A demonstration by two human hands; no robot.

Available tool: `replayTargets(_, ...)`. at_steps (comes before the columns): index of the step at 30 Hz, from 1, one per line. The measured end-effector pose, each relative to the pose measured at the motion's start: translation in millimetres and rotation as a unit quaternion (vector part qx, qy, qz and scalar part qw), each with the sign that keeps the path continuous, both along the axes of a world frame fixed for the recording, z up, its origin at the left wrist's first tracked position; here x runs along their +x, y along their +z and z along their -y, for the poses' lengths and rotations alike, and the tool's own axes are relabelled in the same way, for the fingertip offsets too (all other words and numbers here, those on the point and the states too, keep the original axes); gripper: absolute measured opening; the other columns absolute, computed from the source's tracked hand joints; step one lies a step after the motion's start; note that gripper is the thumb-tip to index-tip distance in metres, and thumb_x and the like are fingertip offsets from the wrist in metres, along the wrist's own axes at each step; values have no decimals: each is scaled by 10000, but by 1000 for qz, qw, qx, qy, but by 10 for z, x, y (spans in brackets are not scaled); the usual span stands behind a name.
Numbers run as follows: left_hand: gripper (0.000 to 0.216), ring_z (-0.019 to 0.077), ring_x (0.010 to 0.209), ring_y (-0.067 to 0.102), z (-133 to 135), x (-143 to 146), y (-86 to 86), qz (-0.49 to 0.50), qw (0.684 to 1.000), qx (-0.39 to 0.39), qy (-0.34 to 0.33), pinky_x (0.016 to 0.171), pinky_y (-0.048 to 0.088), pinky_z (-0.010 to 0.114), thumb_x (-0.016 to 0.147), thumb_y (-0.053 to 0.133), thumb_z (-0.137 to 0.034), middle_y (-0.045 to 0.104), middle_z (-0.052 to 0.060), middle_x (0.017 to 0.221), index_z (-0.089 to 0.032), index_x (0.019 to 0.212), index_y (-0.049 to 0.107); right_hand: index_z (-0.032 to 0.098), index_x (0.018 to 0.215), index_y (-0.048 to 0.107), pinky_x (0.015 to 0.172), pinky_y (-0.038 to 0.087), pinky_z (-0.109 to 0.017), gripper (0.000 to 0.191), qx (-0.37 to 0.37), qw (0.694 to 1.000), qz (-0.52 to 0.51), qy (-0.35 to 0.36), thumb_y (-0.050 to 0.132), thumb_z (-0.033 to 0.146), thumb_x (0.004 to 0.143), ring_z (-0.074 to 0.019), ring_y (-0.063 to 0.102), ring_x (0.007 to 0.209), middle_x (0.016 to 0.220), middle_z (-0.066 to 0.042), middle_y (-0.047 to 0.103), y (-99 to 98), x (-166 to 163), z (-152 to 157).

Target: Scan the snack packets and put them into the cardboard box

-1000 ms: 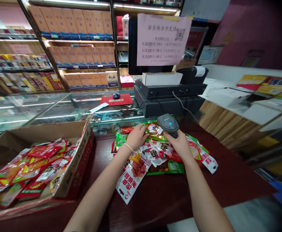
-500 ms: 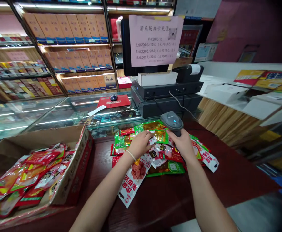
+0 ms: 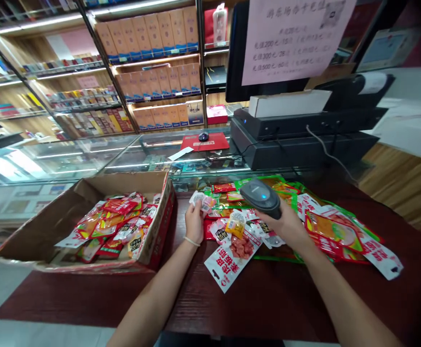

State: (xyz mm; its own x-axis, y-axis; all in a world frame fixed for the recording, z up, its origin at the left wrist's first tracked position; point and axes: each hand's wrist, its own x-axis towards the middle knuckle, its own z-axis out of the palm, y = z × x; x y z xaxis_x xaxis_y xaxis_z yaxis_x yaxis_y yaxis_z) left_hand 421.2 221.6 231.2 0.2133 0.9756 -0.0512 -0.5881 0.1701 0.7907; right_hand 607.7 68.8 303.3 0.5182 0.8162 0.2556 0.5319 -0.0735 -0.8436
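Observation:
My left hand (image 3: 195, 224) pinches a small white-and-pink snack packet (image 3: 202, 201) at the left side of the pile. In my right hand (image 3: 284, 224) is a dark grey barcode scanner (image 3: 260, 196) with a blue light, held above the packets. Under and around both hands lie many snack packets in green, red and white. A white packet with a meat picture (image 3: 232, 262) lies nearest me, with a small yellow packet (image 3: 235, 226) on its upper end. More red and white packets (image 3: 340, 231) spread to the right of my right forearm.
An open cardboard box (image 3: 165, 224) partly filled with red and white packets stands at the left on the dark red tabletop (image 3: 210, 308). Behind are a glass counter (image 3: 149, 147), a red pad with a mouse (image 3: 203, 137), and a black cash drawer (image 3: 290, 152) below a monitor bearing a pink sign (image 3: 293, 43).
The view has turned left. My left hand has come off the middle of the pile to its left side and now holds a small packet. The scanner stays in my right hand.

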Motion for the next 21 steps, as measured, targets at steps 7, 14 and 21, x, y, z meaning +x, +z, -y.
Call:
replayTargets(7,93,199,935,704,-101,-85,-24,115,988,-102,-9,940,530,413,822,636,-184,731,81,975,-140,902,618,299,1286,498,771,501,-330,576,-99,982,95,127,683,378,746,-260,675,958,1077,-31,715,-172,-240,-57)
replayTargets(14,94,216,1028,685,-172,-87,-106,127,985,-117,-16,993,499,421,847,596,-166,718,105,1052,-139,937,607,318,1348,466,758,494,-355,645,-184,962,131,155,670,412,744,-300,678,972,1100,-36,722,-297,-290,-51)
replayTargets(21,165,209,1082,661,-153,-74,-122,113,987,-115,-22,1005,482,372,821,647,-211,708,115,1102,-152,971,610,292,1250,562,750,485,-353,534,-199,958,145,147,662,410,738,-295,684,921,1007,-29,743,-275,-309,-59)
